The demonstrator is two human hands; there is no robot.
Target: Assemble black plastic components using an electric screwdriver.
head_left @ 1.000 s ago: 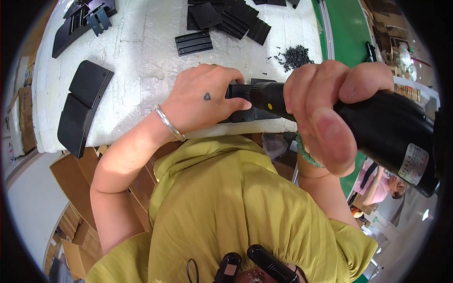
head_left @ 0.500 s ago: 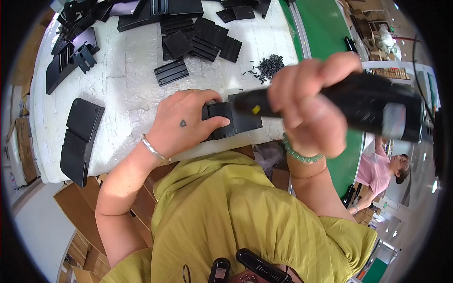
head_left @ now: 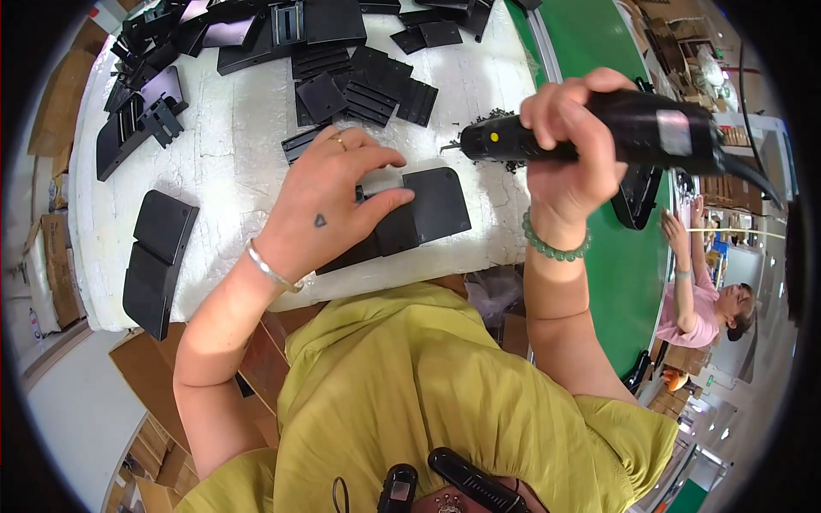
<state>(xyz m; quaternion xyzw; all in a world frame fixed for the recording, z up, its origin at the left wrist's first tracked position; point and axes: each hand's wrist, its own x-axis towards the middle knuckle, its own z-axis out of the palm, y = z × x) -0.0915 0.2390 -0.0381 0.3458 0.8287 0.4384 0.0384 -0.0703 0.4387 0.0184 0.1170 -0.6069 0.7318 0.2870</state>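
Note:
My right hand point(head_left: 571, 141) is wrapped round a black electric screwdriver point(head_left: 658, 132), held with its cable to the right. Its thin bit point(head_left: 451, 148) points left, just beside a pile of small black screws point(head_left: 511, 164) that the tool partly hides. My left hand point(head_left: 329, 192) hovers at or rests on a black plastic casing point(head_left: 438, 209) near the front edge of the table, thumb and forefinger spread apart. The hand covers the casing's left part, so I cannot tell what its lower fingers touch.
A two-piece black casing point(head_left: 158, 248) lies at the left. Ribbed black plates point(head_left: 369, 98) are heaped beyond my left hand, with more black parts point(head_left: 154, 103) at far left. A green surface point(head_left: 607, 291) runs along the right. A person in pink point(head_left: 697, 316) is farther right.
The screwdriver has moved up and away from the casing to the screw pile. My left thumb and forefinger have spread from their grip, and more of the casing shows.

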